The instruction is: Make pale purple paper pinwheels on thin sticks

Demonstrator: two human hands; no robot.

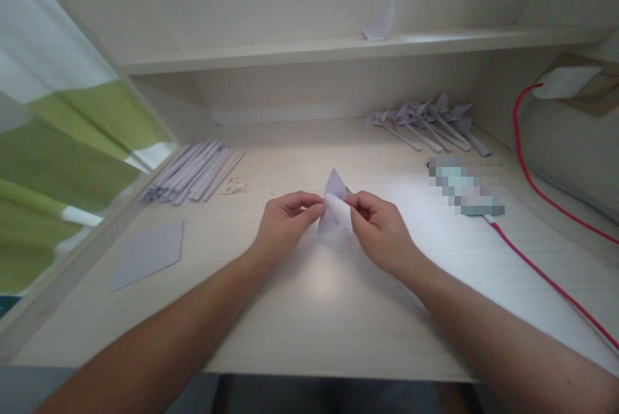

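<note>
A white piece of paper (338,213) with pointed, curled flaps is held up just above the desk, between my two hands. My left hand (293,215) pinches its left side between thumb and fingertips. On the other side, my right hand (380,226) has its fingers closed on a curled flap. Part of the paper is hidden behind the right fingers. Several paper pinwheels (425,118) on paper sticks lie at the back right. A pile of rolled paper sticks (191,174) rests at the left, beside small wooden bits (234,187). Nearer to me is flat square paper (153,251).
A blurred-out device (467,187) with a red cable (546,280) lies on the right of the desk (309,330). Above the back runs a shelf (290,56), bearing a folded paper piece (382,24). A green-and-white curtain (72,143) hangs along the left side.
</note>
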